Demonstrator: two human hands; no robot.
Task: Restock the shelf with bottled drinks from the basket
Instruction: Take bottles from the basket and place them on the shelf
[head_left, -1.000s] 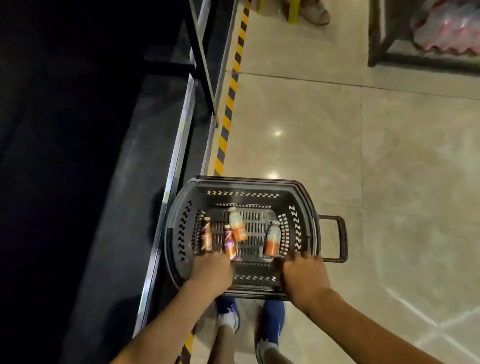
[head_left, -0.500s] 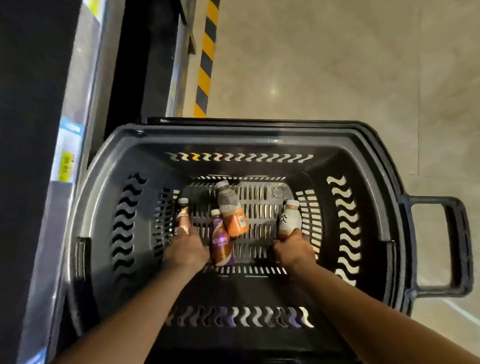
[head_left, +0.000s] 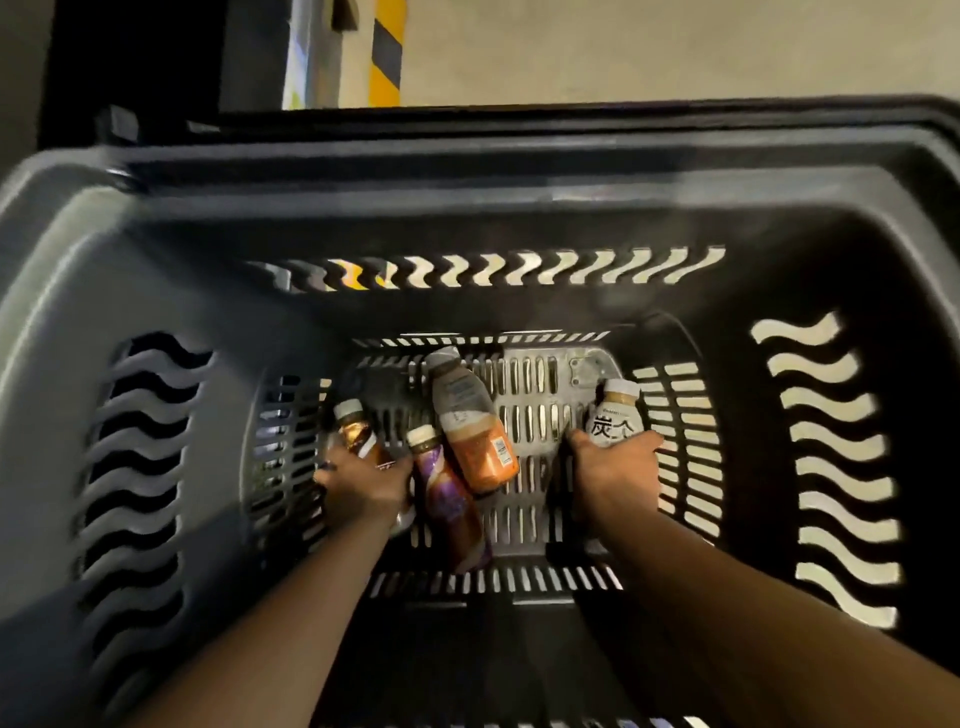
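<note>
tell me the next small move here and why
Probably lift both hands straight up out of the basket: the left hand grips the brown bottle, the right hand grips the white bottle, and the purple bottle and orange bottle lie loose between them.

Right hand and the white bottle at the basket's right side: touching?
Touching. The head view shows the right hand with its fingers curled round the lower body of the white bottle, and no gap between them.

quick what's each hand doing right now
Left hand: closed, gripping the brown bottle.
Right hand: closed, gripping the white bottle.
</note>
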